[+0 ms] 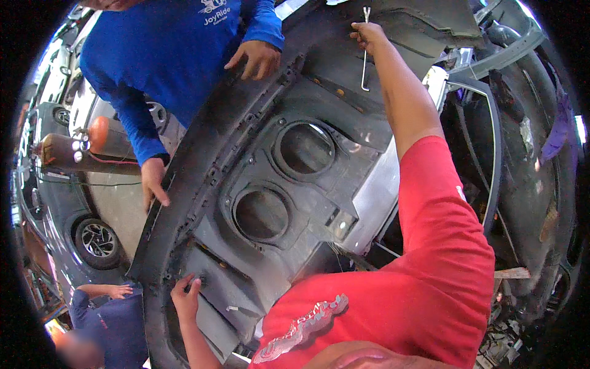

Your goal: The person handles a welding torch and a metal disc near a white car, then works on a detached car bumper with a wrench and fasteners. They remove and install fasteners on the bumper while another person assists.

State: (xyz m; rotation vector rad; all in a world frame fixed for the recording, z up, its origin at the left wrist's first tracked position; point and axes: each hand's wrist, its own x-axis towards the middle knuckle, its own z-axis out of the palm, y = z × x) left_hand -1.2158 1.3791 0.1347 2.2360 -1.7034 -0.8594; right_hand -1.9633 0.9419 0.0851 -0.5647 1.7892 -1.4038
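Near left, the left hand [186, 297] brings thumb and fingers close together; I cannot tell what they hold. The dark panel [319, 206] spans the middle. Far right, the right hand [367, 38] grips a bent metal rod [365, 69]. Fitting work seems underway; next calls for clearing the co-worker's hand [155, 183] at the left edge.

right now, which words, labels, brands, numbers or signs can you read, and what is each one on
Blue shirt: white lettering, legible but not copied here.
Red shirt: pale chest lettering, too warped to read; sleeve mark too small.
Dark blue shirt: faint mark, too blurred to read.
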